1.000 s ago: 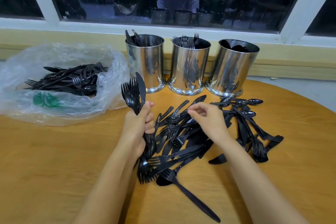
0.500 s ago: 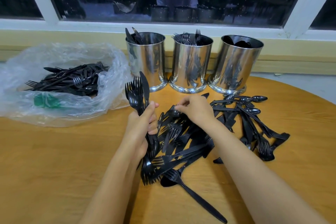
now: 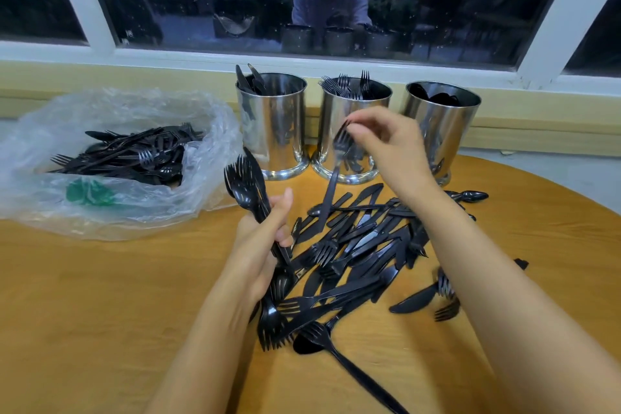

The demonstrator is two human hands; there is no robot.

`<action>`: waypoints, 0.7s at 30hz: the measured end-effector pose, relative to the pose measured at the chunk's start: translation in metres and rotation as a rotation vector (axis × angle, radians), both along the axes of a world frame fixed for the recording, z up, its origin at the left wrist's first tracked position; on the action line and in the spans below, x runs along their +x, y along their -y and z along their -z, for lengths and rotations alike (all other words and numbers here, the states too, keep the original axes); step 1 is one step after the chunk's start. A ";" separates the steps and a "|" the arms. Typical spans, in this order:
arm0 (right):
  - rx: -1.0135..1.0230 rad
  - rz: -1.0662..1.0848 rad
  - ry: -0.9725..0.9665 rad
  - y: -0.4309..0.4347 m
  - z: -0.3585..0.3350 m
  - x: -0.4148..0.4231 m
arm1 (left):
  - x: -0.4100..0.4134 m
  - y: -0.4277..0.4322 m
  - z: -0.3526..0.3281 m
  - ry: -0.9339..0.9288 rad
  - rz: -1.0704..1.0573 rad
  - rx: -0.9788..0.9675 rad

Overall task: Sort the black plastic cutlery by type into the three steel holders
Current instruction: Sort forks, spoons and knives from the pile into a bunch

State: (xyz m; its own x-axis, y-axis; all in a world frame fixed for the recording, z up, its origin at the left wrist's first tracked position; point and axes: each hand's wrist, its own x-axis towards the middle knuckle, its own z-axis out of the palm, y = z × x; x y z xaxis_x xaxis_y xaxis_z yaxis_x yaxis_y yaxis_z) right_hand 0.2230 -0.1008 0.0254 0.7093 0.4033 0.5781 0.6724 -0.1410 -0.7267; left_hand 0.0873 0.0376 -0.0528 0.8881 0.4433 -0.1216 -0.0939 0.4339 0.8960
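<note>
A: What is on the far left?
B: A clear plastic bag (image 3: pixel 40 202) on the wooden table (image 3: pixel 84 306). Lots of black bagged cutlery (image 3: pixel 134 158) lies inside it. There is a green mark (image 3: pixel 89 191) on the bag, but it is too blurry to read.
A: And next to it?
B: The left hand (image 3: pixel 258 242). Its fingers are wrapped tight round a bunch of forks (image 3: pixel 242 178). The pointy ends stick up, and what looks like one knife stands in the bunch too.
A: Where are the steel holders?
B: Three stand in a row at the back of the table, under the window. The left holder (image 3: pixel 272 131) has knives (image 3: pixel 250 79) poking out. The middle holder (image 3: pixel 331 107) has sorted forks (image 3: pixel 351 86) in it.
A: What is the right hand doing?
B: The right hand (image 3: pixel 386 141) is up in front of the middle holder. Its fingertips pinch a single fork (image 3: pixel 331 185) by the pointy end, so the handle hangs down toward the pile (image 3: pixel 353 252). I cannot tell if the handle touches the pile.
A: What is in the pile?
B: Black forks and knives, all mixed up on the table between the two arms.
A: And on the far right?
B: The right holder (image 3: pixel 447 131) — dark spoons (image 3: pixel 437 97) sit inside it. A loose spoon (image 3: pixel 470 195) lies on the table near its foot.
</note>
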 end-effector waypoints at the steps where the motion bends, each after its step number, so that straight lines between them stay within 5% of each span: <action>1: -0.056 -0.101 -0.064 -0.003 -0.001 -0.007 | 0.000 0.001 0.000 0.002 0.032 0.023; 6: -0.196 -0.250 -0.048 -0.027 0.016 -0.027 | -0.002 0.011 -0.003 -0.029 0.185 0.113; 14: -0.066 -0.167 -0.120 -0.022 0.027 -0.018 | -0.001 0.009 -0.004 0.042 0.155 0.021; 21: -0.681 0.215 -0.055 0.033 0.083 0.019 | 0.001 0.000 0.001 0.023 0.027 0.028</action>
State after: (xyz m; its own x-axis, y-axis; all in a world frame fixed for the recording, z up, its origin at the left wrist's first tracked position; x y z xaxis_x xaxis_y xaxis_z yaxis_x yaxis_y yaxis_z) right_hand 0.2424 -0.1339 -0.0572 0.8343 0.5102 0.2091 0.5440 -0.7002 -0.4624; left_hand 0.0880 0.0378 -0.0541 0.9024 0.4216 -0.0891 -0.1030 0.4117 0.9055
